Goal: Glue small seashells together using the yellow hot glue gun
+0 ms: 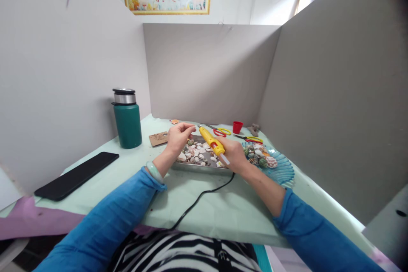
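Observation:
A yellow hot glue gun (pixel 210 139) is gripped in my right hand (pixel 234 154), its nozzle pointing up and left and a pale glue stick poking from its rear. Close to that nozzle, my left hand (pixel 179 138) pinches something too small to make out between thumb and fingertips. Beneath both hands lies a metal tray (pixel 204 169) with many small seashells (pixel 199 153) in it. From the glue gun a black cord (pixel 204 193) runs toward the table's front edge. Right of my right hand, a blue shell-shaped glass dish (pixel 282 165) holds larger shells and snails.
On the left stand a green bottle (pixel 127 125) and a flat black pad (pixel 78 175). Behind the tray are a brown card (pixel 158 138), two pairs of scissors (pixel 225 131) and a red cup (pixel 237 127). Grey partitions (pixel 210 72) enclose the table on three sides.

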A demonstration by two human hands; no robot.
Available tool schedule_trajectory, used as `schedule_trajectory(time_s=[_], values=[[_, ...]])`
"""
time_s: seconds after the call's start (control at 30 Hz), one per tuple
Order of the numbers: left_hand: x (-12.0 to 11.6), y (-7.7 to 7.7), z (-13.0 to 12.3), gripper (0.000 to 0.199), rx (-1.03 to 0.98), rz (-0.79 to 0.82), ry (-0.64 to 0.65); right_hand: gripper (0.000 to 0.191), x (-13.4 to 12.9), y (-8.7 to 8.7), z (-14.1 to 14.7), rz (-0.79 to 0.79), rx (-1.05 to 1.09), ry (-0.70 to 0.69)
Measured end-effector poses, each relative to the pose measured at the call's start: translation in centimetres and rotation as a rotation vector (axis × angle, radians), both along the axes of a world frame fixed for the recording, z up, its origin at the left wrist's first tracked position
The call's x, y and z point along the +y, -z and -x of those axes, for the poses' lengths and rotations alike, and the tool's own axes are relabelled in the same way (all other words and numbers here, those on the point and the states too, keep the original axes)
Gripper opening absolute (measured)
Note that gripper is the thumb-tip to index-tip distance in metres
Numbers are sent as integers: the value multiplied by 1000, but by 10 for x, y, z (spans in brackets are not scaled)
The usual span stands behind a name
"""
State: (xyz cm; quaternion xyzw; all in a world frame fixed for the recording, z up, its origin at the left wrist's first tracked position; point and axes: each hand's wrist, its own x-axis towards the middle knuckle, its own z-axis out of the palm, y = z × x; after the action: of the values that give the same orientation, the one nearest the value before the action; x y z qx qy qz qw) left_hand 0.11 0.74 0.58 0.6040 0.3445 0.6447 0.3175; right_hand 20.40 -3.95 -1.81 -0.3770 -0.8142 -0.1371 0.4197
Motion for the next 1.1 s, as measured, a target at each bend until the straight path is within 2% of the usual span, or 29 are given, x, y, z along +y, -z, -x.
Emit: schedule_trajectory(time_s=[0.4, 0.7, 0.87, 1.1], values=[[2, 2, -1, 24, 8, -3, -6, 23, -2, -2, 2, 1, -11, -34], [2, 2, 0, 25, 14, -13, -8, 27, -2, -1, 2, -7, 6, 25], [1, 1, 0, 27, 10, -20, 1, 23, -2, -1, 0, 3, 2, 64], [0, -1, 0, 31, -18, 11, 36, 23, -3, -2, 0, -8, 3, 43]])
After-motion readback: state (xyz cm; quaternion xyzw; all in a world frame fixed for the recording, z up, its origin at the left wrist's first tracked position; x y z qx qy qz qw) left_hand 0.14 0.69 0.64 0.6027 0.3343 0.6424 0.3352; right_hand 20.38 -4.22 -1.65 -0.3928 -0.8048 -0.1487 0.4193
